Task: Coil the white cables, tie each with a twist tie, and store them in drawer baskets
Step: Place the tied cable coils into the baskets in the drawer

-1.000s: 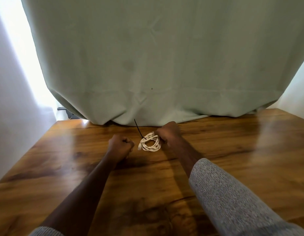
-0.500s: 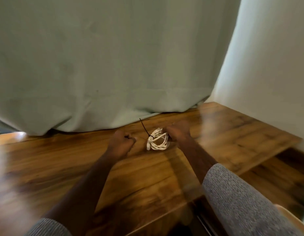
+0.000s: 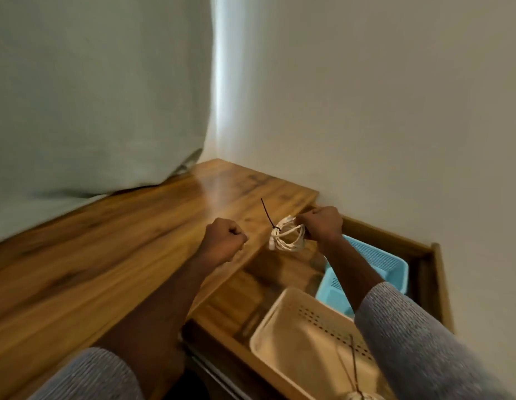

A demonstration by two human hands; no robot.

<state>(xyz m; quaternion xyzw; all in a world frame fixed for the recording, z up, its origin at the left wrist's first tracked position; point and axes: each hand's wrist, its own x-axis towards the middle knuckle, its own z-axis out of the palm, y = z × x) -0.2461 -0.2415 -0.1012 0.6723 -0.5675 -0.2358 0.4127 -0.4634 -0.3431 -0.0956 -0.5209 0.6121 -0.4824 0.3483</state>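
The right hand [image 3: 320, 223] held the coiled white cable [image 3: 288, 238] in the air, fingers [image 3: 304, 219] curled round the coil's right side. A black twist tie [image 3: 269, 215] was bound on the coil's left part, its free end sticking up and to the left. The coil hung just left of the right fingers, over the edge of the wooden surface [image 3: 106, 255] and the open drawer [image 3: 436, 284] below.

The left hand [image 3: 223, 239] was a closed fist w/ nothing visible in it, a bit left of the coil, apart from it.

Below the right fingers, in the drawer, stood a blue basket [image 3: 395, 269], and nearer to the person a cream basket [image 3: 280, 324]. In the cream basket's bottom corner lay another white bundle [image 3: 359, 396] w/ a dark tie [image 3: 353, 368]; blurred, so details not clear.
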